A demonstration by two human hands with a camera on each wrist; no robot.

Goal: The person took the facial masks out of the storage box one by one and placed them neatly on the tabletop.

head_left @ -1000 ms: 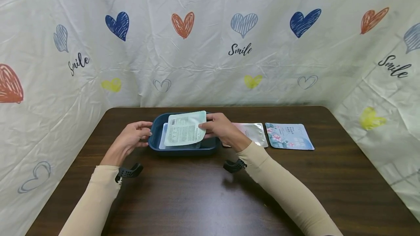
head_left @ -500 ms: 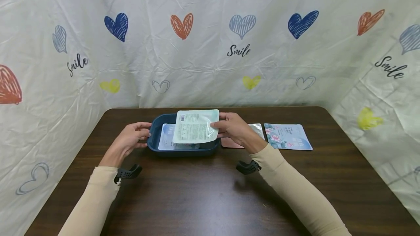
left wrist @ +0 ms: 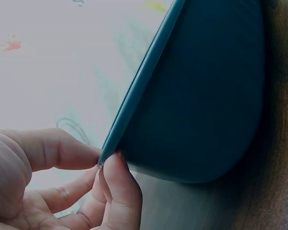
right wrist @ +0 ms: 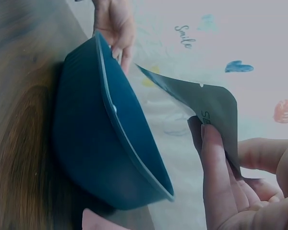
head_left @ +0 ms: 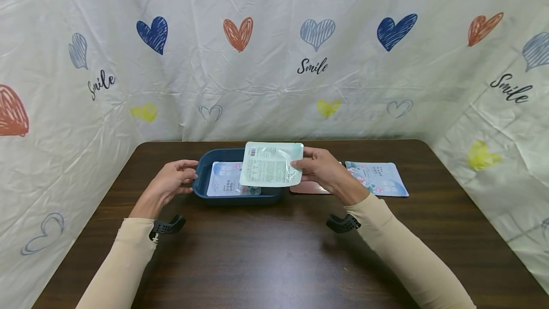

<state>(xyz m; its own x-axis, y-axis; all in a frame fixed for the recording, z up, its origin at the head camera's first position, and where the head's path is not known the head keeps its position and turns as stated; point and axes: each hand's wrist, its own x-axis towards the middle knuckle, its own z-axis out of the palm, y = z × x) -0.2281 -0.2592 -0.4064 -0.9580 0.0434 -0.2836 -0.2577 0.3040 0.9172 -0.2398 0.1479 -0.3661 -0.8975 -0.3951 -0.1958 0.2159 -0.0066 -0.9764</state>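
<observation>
My left hand [head_left: 171, 180] pinches the left end of a dark blue plastic tub [head_left: 240, 200]; in the left wrist view, thumb and finger meet on its rim [left wrist: 134, 91]. Between thumb and fingers my right hand [head_left: 328, 173] holds a pale green face mask packet [head_left: 270, 163] by its right edge, printed side up, above the tub's right half. From the right wrist, this packet [right wrist: 201, 103] appears bent and clear of the tub's rim. Inside the tub lies a light blue flowered packet [head_left: 225, 178], its right part covered by the green one.
Right of the tub, a pink and silver packet [head_left: 310, 187] lies on the brown table [head_left: 257, 252], mostly hidden under my right hand. Beside it is another light blue flowered packet [head_left: 379, 179]. A white curtain [head_left: 266, 85] printed with hearts hangs behind the table.
My right hand has moved rightward with the green packet, uncovering more of the blue packet in the tub. My left hand stays at the tub's left end.
</observation>
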